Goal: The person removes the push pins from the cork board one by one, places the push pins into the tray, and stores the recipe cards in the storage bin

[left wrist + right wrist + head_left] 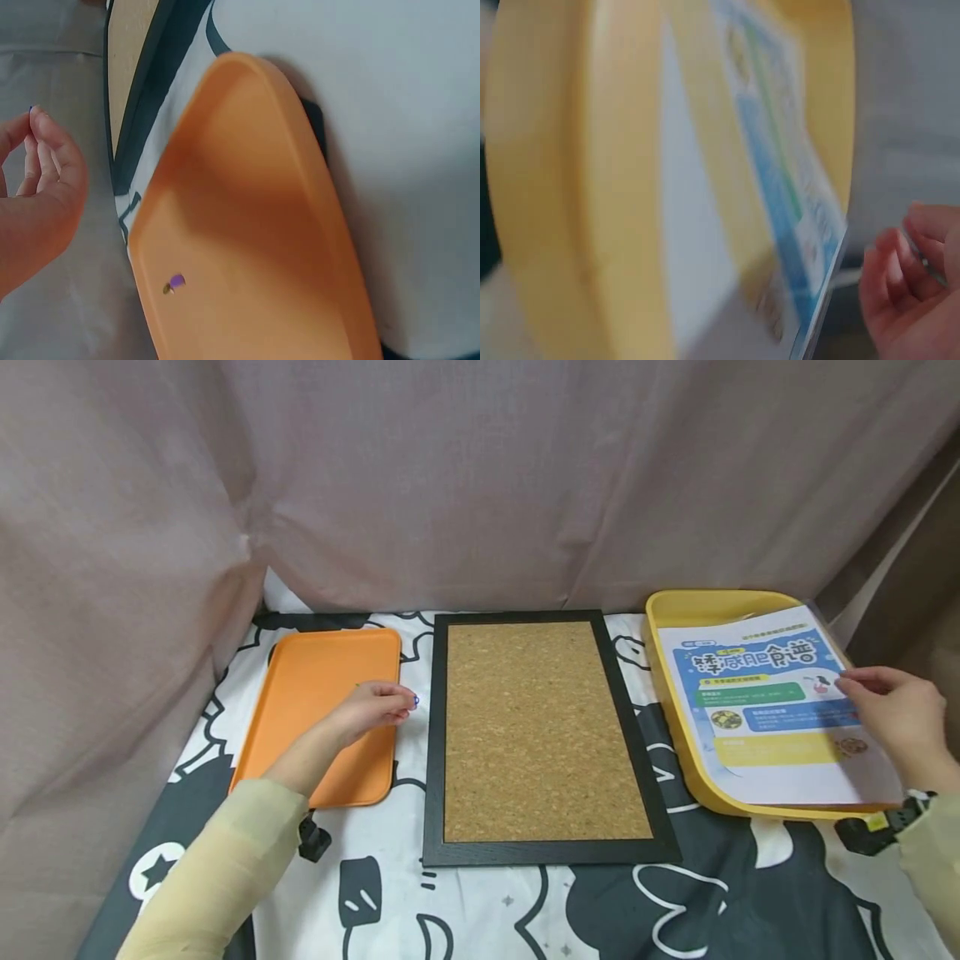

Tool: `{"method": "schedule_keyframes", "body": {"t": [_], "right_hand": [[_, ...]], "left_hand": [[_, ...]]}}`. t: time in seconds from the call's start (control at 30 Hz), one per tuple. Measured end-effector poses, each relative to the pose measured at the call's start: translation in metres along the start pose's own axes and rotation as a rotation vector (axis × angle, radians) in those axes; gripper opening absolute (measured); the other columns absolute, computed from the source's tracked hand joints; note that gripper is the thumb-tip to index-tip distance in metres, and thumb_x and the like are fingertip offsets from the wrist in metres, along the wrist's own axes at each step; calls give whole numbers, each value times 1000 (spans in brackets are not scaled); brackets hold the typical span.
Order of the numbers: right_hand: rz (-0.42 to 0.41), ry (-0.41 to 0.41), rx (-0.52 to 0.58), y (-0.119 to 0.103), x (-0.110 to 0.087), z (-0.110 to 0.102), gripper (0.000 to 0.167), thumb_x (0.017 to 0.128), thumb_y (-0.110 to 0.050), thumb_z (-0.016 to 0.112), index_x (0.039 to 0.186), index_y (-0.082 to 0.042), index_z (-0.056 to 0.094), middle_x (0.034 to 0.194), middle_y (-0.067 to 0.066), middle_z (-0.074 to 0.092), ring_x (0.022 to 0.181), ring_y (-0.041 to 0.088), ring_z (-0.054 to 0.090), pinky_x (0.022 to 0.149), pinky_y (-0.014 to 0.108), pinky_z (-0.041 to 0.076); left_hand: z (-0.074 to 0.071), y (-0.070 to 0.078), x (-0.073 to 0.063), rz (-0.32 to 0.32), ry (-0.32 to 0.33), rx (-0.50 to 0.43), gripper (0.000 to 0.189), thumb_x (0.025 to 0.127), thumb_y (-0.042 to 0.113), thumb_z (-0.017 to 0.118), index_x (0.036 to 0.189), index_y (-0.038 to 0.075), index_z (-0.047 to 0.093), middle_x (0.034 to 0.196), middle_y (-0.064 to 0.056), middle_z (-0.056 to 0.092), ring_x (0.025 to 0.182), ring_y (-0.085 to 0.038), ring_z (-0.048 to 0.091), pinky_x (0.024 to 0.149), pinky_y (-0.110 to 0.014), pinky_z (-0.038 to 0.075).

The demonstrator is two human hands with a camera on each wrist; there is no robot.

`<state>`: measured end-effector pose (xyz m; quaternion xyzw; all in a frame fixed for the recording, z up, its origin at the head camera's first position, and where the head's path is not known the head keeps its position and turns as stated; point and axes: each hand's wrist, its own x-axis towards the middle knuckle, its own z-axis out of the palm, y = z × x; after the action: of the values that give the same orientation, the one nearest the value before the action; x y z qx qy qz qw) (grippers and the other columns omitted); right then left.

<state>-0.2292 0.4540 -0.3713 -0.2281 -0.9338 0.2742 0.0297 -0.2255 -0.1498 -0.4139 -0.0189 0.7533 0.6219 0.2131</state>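
Observation:
My left hand (371,706) is raised over the right edge of an orange tray (333,660), its thumb and fingertips pinching a small blue thumbtack (416,701). In the left wrist view, a purple and a gold-coloured tack (176,281) lie in that tray. My right hand (896,718) is at the right edge of a printed sheet (772,777) with a blue heading. The right wrist view shows its fingers (885,289) loosely curled, with a gap between them and the sheet. A yellow bin (675,603) bears the sheet.
Between the tray and the bin lies a cork board (540,735) in a black frame (551,853). A black-and-white patterned cloth (480,918) covers the table. Behind everything hangs a grey-brown curtain (450,485).

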Motion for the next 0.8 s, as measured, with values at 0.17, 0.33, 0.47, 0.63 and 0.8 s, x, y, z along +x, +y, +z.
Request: {"method": "schedule_keyframes", "body": {"t": [0.17,0.33,0.47,0.63,0.8], "right_hand": [[-16,-147,101,-13,-6,8,74,90,-56,44,137,1,41,128,22,44,70,1,48,55,9,43],[-72,-270,174,-27,-13,14,77,84,-63,48,137,-7,44,96,-16,50,79,3,49,63,10,45],[-122,-295,260,-18,8,30,57,87,-56,52,128,-16,53,84,-28,56,78,2,52,62,14,47],[-159,-311,241,-16,17,45,61,87,-58,51,130,-15,52,89,-28,57,83,5,51,64,15,48],[-128,-305,256,-32,2,47,61,85,-58,54,125,-12,55,89,-22,56,82,7,50,64,20,47]], "left_hand": [[-12,-5,-7,-19,52,24,29,94,11,51,114,-10,52,88,-2,61,78,-10,56,74,-18,51],[-26,-13,-15,-33,98,56,29,94,15,52,112,-7,53,93,-5,60,82,-13,55,78,-22,51],[-37,-22,-20,-47,120,79,33,95,16,52,116,-8,51,96,-5,60,83,-12,55,78,-21,50],[-46,-31,-22,-107,167,141,36,96,19,51,121,-7,51,106,-9,60,87,-14,55,80,-20,50],[-52,-40,-22,-139,212,198,35,96,20,51,119,-6,54,106,-7,63,86,-12,54,79,-20,49]]}}
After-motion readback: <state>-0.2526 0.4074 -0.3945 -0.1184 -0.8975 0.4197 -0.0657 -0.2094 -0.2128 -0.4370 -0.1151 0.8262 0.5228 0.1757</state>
